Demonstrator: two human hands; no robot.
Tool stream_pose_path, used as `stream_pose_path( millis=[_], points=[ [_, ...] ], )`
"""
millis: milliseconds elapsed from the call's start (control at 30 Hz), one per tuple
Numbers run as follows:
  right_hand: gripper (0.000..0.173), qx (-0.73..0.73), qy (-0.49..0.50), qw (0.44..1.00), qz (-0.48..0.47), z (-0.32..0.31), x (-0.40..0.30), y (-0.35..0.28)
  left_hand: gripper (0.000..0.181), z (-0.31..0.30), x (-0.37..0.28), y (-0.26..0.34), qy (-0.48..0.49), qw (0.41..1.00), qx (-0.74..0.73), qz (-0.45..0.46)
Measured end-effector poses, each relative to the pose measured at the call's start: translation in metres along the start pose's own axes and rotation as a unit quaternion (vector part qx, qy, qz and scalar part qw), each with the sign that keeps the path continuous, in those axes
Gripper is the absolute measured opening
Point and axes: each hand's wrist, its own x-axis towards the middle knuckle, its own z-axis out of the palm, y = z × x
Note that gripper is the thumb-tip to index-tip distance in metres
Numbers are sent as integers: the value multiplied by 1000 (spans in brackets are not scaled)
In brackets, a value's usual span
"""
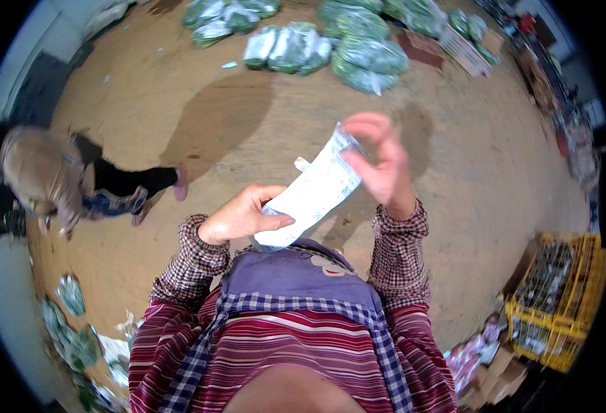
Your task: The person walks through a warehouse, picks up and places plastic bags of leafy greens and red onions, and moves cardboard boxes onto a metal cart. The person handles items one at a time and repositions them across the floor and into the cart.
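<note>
My left hand [251, 214] grips the lower end of a long white paper-like packet [308, 191], its thumb lying across the front. Faint bluish print runs along the packet, and its edges look like clear plastic. It slants up to the right in front of my apron [292, 273]. At its upper end is my right hand [383, 160], blurred by motion, with curved fingers around the top corner and the thumb over the right edge. Whether these fingers pinch the packet is unclear. A small pale piece [301, 164] sticks out past the packet's left edge.
Bags of green vegetables [370, 57] lie on the floor [478, 170] ahead, beside a brown box [421, 47]. To the left, another person [45, 165] bends over. A yellow crate [551, 304] and cardboard [499, 377] stand at right. More green bags [70, 294] lie at lower left.
</note>
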Motion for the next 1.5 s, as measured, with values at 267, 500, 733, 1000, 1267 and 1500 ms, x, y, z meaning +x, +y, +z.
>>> stream_pose_path(
  millis=[267,500,733,1000,1267,1500],
  points=[
    [22,447,158,807,351,-103,-158,33,35,112,121,37,-125,990,-50,48],
    [23,399,497,726,259,-213,-176,8,47,229,184,37,-289,955,-3,73],
    [23,224,696,660,176,-307,-277,-16,38,308,216,46,-506,859,7,-70],
    [23,75,805,571,144,-338,-355,-53,31,405,258,44,-630,771,37,-86],
    [22,-63,822,562,71,-420,-364,-58,31,498,338,36,-719,691,46,-50],
    [23,-163,808,565,39,-482,-349,-49,30,567,398,29,-769,639,-6,-33]
  ],
)
